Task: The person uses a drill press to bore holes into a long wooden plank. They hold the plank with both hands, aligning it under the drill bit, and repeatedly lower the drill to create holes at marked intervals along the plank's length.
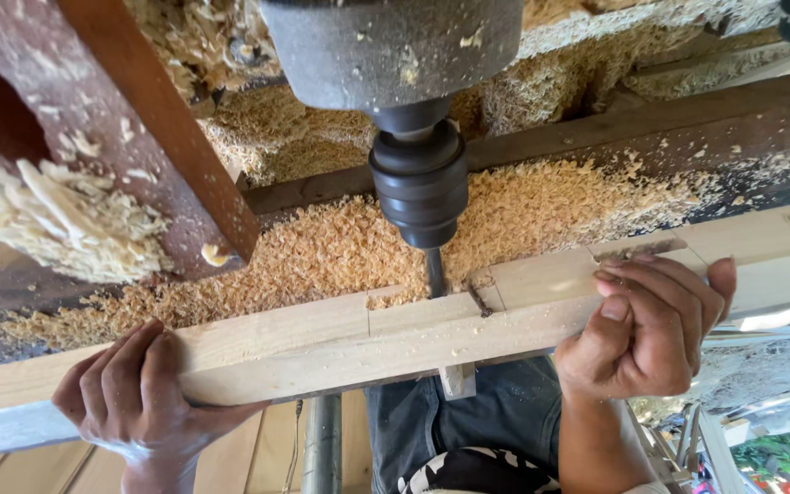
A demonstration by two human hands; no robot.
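A long pale wooden beam (340,343) lies across the machine table from lower left to upper right. My left hand (139,389) grips its near edge at the left. My right hand (651,325) wraps over the beam at the right, fingers curled on its top face. Between them a dark drill chuck (421,183) hangs from a grey machine head (395,50), and its bit (434,273) enters a slot cut in the beam's top.
Wood shavings (322,247) are heaped behind the beam on the dark table. A reddish-brown wooden post (139,119) leans at upper left. Below are a metal pipe (322,444) and my dark trousers (468,421).
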